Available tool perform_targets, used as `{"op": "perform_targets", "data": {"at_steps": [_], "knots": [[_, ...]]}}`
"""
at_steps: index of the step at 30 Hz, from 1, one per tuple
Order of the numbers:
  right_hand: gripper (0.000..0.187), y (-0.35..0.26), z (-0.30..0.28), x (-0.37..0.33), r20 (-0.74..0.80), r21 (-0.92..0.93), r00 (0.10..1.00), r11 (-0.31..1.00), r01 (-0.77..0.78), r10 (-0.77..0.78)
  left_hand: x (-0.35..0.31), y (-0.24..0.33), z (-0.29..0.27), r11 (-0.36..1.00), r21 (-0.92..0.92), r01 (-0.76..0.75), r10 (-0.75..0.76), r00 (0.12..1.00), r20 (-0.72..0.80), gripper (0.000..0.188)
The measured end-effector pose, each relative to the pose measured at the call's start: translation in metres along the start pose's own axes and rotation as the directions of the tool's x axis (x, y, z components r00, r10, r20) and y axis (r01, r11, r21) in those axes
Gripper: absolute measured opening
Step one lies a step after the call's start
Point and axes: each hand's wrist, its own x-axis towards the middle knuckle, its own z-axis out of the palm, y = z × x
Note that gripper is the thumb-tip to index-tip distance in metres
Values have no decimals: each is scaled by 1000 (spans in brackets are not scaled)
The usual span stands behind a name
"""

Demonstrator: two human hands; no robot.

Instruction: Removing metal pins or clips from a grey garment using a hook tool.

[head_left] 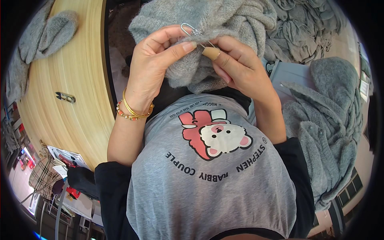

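Note:
Both my hands are raised in front of me, working at the edge of a fuzzy grey knitted garment (236, 20). My left hand (154, 54) pinches the knit between thumb and index finger. A thin bent metal pin (186, 26), shaped like a large safety pin, runs through or along the wool there; its rounded end sticks up past my left fingertips. My right hand (240, 62) is closed on the pin's two straight legs and the knit beside them. A tan cover (211, 53) wraps my right thumb tip. Curled fingers hide part of the wool.
To my left is a light wooden table (66, 128), with small thread snips (65, 97) and another grey knit (56, 34) on it. More grey knitwear (328, 132) hangs over a grey surface (290, 76) on my right. A knit heap (300, 30) lies at the far right.

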Motion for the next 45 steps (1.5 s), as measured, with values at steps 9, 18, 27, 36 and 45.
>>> {"op": "perform_targets", "data": {"at_steps": [9, 18, 27, 36, 45], "knots": [[29, 1, -2, -2, 42, 233, 985, 956, -175, 170, 5, -8, 3, 850, 441, -290, 309, 951, 28, 44], [25, 25, 0, -2, -64, 198, 985, 969, -145, 161, 13, -16, 0, 934, 333, -127, 165, 982, -89, 36], [29, 43, 1, -1, -36, 425, 972, 884, -194, 230, 27, -25, -4, 878, 476, -46, 58, 998, -11, 32], [23, 44, -3, 6, -41, 542, 968, 820, -185, 246, 28, -19, 1, 971, 233, 42, -30, 998, -58, 26], [26, 39, -7, 11, 97, 664, 974, 716, -218, 206, 26, -14, 1, 998, 63, 6, -3, 999, -45, 23]]}}
